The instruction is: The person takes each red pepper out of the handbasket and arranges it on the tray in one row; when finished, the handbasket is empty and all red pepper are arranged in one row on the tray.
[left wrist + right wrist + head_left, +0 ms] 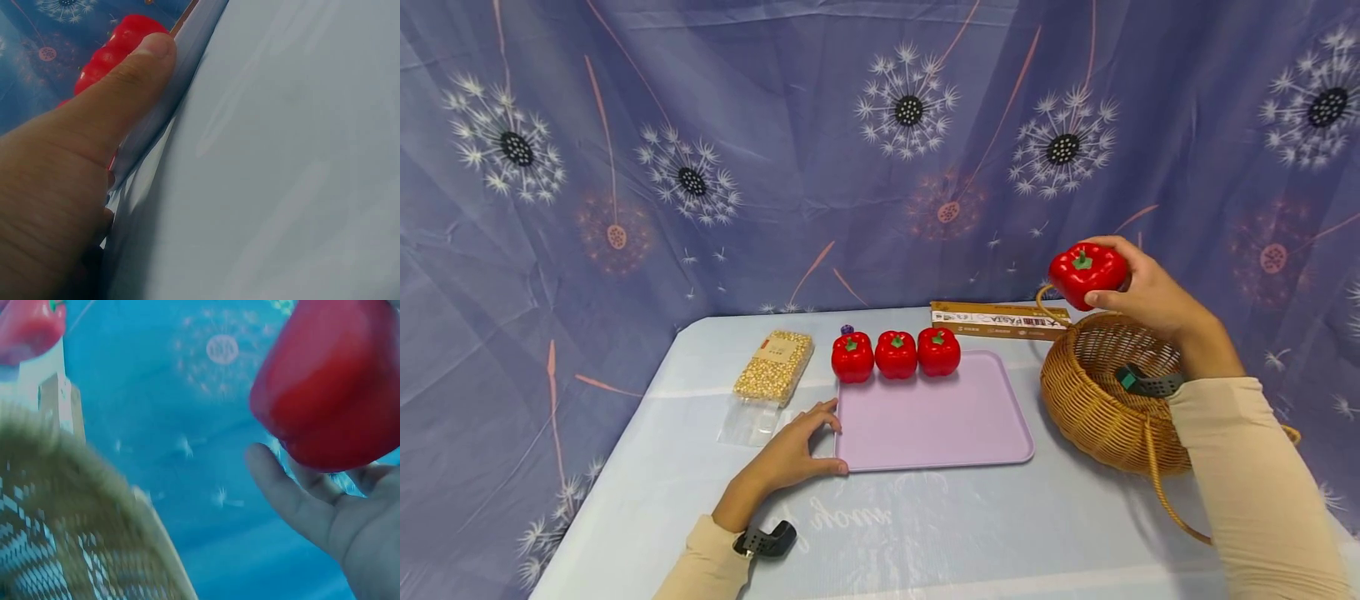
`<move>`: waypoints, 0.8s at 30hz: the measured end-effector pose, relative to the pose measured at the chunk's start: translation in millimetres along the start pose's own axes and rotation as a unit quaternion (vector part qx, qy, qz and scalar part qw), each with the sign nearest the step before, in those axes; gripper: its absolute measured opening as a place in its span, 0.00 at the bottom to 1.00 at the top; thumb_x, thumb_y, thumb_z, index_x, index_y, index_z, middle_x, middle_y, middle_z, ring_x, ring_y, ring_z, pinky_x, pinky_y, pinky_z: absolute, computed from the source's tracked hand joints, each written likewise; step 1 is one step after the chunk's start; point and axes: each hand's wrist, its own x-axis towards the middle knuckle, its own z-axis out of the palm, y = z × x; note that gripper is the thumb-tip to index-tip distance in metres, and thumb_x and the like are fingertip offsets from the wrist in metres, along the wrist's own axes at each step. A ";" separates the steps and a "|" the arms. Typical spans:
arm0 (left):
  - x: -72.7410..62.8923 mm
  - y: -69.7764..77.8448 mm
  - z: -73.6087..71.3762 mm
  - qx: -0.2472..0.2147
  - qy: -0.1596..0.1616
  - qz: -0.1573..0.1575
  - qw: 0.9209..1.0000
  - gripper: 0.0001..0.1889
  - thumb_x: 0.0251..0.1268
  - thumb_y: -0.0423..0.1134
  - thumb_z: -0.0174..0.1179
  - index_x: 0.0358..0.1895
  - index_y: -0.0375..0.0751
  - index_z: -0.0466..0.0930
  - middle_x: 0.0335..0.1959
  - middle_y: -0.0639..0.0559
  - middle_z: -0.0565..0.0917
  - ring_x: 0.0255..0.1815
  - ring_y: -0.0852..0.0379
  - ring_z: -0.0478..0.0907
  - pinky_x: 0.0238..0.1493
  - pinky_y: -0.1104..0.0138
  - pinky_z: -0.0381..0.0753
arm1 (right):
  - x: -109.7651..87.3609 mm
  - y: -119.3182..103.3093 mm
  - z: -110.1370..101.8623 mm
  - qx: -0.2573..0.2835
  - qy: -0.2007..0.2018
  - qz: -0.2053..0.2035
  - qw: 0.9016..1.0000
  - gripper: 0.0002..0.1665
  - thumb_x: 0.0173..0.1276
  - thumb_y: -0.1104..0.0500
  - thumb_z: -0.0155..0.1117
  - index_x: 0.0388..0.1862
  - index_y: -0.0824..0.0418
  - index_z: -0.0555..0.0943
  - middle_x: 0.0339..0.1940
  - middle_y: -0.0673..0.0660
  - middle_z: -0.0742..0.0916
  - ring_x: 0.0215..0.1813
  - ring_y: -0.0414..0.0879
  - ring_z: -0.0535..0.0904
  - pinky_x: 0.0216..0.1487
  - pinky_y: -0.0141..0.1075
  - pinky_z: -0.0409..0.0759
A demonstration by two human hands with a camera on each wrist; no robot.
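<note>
My right hand (1138,292) holds a glossy red bell pepper (1086,271) with a green stem above the woven wicker basket (1086,412), fingers and thumb around its sides. In the right wrist view the pepper (337,381) is close up beside the basket's rim. My left hand (793,450) rests at the left side of the lilac tray (932,421), thumb near its front corner and fingertips at the rim. Three more red bell peppers, the left (852,358), middle (896,355) and right (938,352), stand in a row along the tray's back edge.
A bag of yellow kernels (775,367) lies left of the tray. Behind the tray lies a long pasta box (1000,321). A small dark purple item (847,329) shows behind the left pepper. The basket's rope handle (1161,479) hangs onto the table. A patterned curtain (820,167) stands behind.
</note>
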 end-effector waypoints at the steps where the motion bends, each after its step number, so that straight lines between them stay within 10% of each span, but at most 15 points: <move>1: 0.0 -0.2 0.1 0.000 0.000 0.001 1.000 0.30 0.45 0.61 0.78 0.47 0.53 0.75 0.77 0.43 0.65 0.78 0.37 0.55 0.77 0.42 0.48 | 2.8 -2.6 4.1 -0.004 0.011 0.000 1.000 0.40 0.66 0.74 0.64 0.72 0.52 0.64 0.61 0.51 0.73 0.56 0.44 0.75 0.46 0.27 0.84; 12: 1.1 -1.6 -0.4 0.002 -0.003 0.001 1.000 0.29 0.46 0.60 0.78 0.47 0.53 0.75 0.77 0.43 0.65 0.78 0.36 0.55 0.77 0.42 0.48 | 26.0 -12.7 64.3 0.028 0.144 0.046 0.988 0.42 0.68 0.59 0.69 0.71 0.55 0.53 0.66 0.57 0.66 0.67 0.55 0.66 0.48 0.25 0.81; 24: 1.1 -1.7 0.5 0.001 -0.003 -0.002 1.000 0.30 0.46 0.60 0.78 0.48 0.53 0.75 0.77 0.43 0.65 0.78 0.37 0.55 0.77 0.42 0.48 | 28.8 11.8 132.5 0.086 0.199 0.094 0.972 0.47 0.66 0.53 0.72 0.76 0.57 0.57 0.71 0.64 0.67 0.70 0.60 0.67 0.64 0.52 0.78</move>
